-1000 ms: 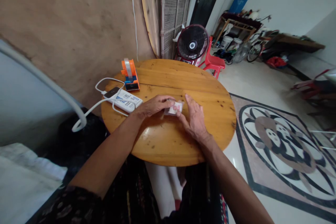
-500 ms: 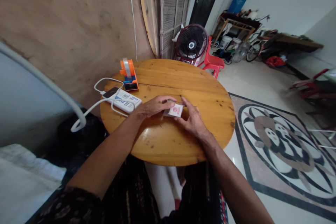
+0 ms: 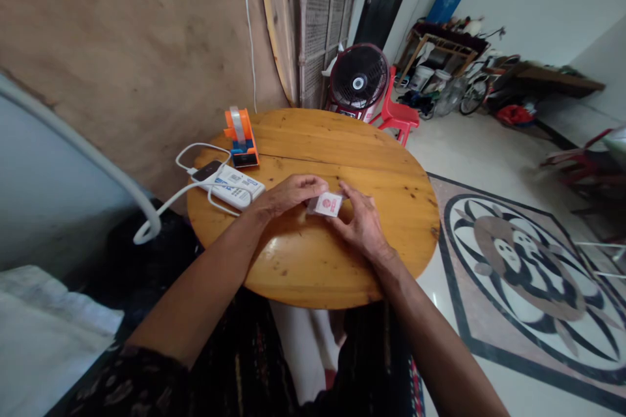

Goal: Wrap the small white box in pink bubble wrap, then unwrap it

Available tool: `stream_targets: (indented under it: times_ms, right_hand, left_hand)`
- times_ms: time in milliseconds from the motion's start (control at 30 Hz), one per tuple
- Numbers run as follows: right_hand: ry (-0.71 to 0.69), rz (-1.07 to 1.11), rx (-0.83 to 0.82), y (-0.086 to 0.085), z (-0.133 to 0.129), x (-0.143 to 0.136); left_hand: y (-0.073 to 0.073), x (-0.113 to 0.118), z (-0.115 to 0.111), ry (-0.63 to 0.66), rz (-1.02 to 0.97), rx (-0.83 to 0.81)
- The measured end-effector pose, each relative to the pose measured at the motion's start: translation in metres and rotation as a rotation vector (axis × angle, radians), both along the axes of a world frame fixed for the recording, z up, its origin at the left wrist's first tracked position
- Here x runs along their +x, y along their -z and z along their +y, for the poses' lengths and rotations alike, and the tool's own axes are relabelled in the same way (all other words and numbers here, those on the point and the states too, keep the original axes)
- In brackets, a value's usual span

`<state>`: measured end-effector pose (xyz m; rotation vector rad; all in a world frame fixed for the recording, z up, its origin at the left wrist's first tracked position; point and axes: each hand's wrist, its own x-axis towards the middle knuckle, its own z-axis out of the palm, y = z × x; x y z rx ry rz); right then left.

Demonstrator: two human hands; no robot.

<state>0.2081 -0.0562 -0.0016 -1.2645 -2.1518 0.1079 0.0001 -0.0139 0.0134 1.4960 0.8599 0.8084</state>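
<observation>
A small white box (image 3: 329,204) with red print lies low over the round wooden table (image 3: 313,267), with clear plastic film showing past its left side. My right hand (image 3: 362,218) curves around the box's right end, forefinger at the far edge and thumb at the near edge. At the far left corner is my left hand (image 3: 298,194), its thumb and fingers drawn together against the box. The left fingertips are partly hidden, so their exact hold on the film is unclear.
To the left lie a white power strip (image 3: 239,190) with a looped white cable and a dark device (image 3: 207,171) on it. An orange tape dispenser (image 3: 243,137) stands behind. Beyond the table are a fan (image 3: 359,81) and a red plastic chair (image 3: 398,116).
My left thumb has drawn back slightly from the box's top toward its far edge, uncovering more of the print. My right hand stays around the right end.
</observation>
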Motion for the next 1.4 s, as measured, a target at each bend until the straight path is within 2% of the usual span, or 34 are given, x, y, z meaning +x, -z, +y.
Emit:
stream_targets:
  times_ms: [400,600,867,1100,1400]
  right_hand:
    - [-0.007,-0.013,0.010,-0.0013,-0.0018,-0.0010]
    - [-0.017,-0.005,0.007,-0.0020,-0.0012,-0.0011]
    - [-0.001,0.015,-0.005,-0.0003,0.0001,-0.0006]
    - [-0.002,0.011,-0.002,0.0002,0.0003,-0.0009]
    - [-0.001,-0.024,0.010,-0.0007,0.0003,-0.0007]
  left_hand:
    - [0.0034,-0.0027,0.0050,-0.041,0.177,0.113]
    - [0.0035,-0.0019,0.0045,-0.046,0.168,0.131]
    - [-0.0002,0.0017,-0.0011,-0.064,0.041,0.017]
    - [-0.0027,-0.0021,-0.0004,-0.033,0.133,0.077]
    - [-0.0044,-0.0016,-0.0002,-0.037,0.135,0.087]
